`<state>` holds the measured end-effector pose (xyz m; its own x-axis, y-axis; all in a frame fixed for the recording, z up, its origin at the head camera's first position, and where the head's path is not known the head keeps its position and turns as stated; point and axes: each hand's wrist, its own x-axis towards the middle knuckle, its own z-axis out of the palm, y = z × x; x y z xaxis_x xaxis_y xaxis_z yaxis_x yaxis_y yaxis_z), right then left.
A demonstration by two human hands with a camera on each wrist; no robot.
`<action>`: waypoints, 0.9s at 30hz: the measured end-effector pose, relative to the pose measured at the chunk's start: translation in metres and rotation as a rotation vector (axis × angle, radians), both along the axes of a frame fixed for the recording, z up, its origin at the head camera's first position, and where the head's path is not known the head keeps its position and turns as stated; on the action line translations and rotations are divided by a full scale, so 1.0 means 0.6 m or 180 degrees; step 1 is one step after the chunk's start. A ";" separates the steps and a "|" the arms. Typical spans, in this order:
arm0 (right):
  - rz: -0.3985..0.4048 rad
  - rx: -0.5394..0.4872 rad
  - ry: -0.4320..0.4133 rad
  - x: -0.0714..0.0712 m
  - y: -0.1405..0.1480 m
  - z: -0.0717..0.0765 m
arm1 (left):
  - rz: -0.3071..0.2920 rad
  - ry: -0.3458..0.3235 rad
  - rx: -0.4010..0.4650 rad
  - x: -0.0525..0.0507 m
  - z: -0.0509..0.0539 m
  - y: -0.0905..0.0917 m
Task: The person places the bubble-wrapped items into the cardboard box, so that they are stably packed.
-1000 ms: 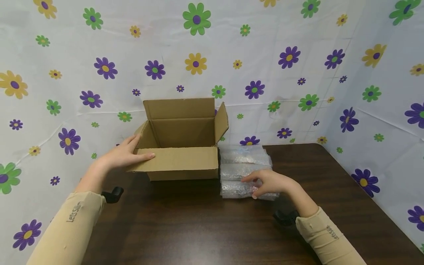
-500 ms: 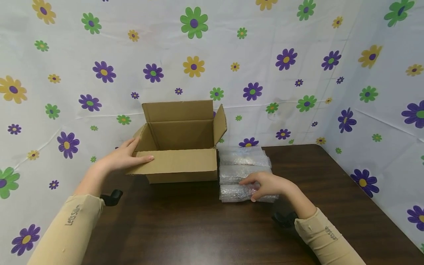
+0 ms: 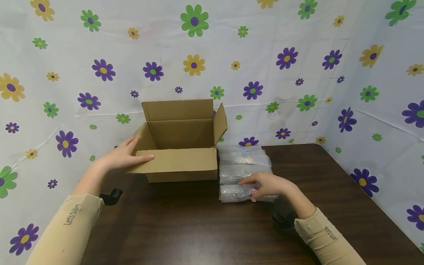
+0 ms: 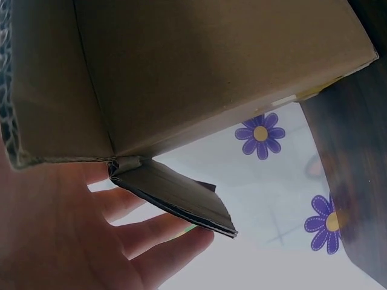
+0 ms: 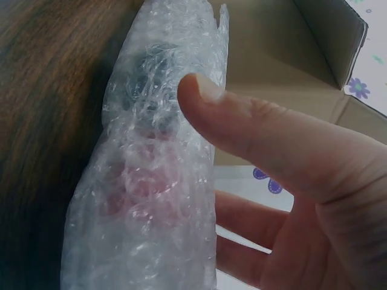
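Observation:
An open cardboard box (image 3: 180,176) stands at the back of the table, its flaps spread. My left hand (image 3: 120,156) holds its left front corner. The thumb lies on the front flap (image 3: 185,160); the other fingers (image 4: 154,235) reach along the outside of the left side flap. Right of the box lie several bubble-wrapped bundles (image 3: 246,173) in a row. My right hand (image 3: 269,184) spans the nearest bundle (image 5: 142,187), thumb on its near side and fingers on its far side. Dark and pinkish shapes show through the wrap; the fingertips behind it are hidden.
The dark wooden table (image 3: 198,224) runs in front of the box and bundles. A white cloth with printed flowers (image 3: 195,48) hangs close behind and along the right side. Black straps (image 3: 112,197) sit at both wrists.
The view has shifted slightly. Both hands, the box and the bundles keep the same places relative to each other.

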<state>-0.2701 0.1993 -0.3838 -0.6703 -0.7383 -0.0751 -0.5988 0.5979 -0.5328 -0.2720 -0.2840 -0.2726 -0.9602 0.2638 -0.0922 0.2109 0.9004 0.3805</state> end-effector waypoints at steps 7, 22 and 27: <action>0.0009 0.0034 -0.0013 0.001 0.000 -0.004 | -0.0017 0.0038 -0.0004 -0.001 0.002 0.003; -0.0027 0.0109 -0.0085 -0.004 -0.005 -0.009 | -0.0015 0.0035 -0.0033 0.003 0.003 0.003; 0.0010 -0.0007 -0.0349 -0.008 0.001 0.000 | 0.0000 0.0025 -0.0028 0.003 0.002 0.001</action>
<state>-0.2747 0.1998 -0.3840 -0.6558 -0.7406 -0.1464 -0.5387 0.5950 -0.5965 -0.2702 -0.2832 -0.2715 -0.9609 0.2629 -0.0868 0.2138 0.9038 0.3707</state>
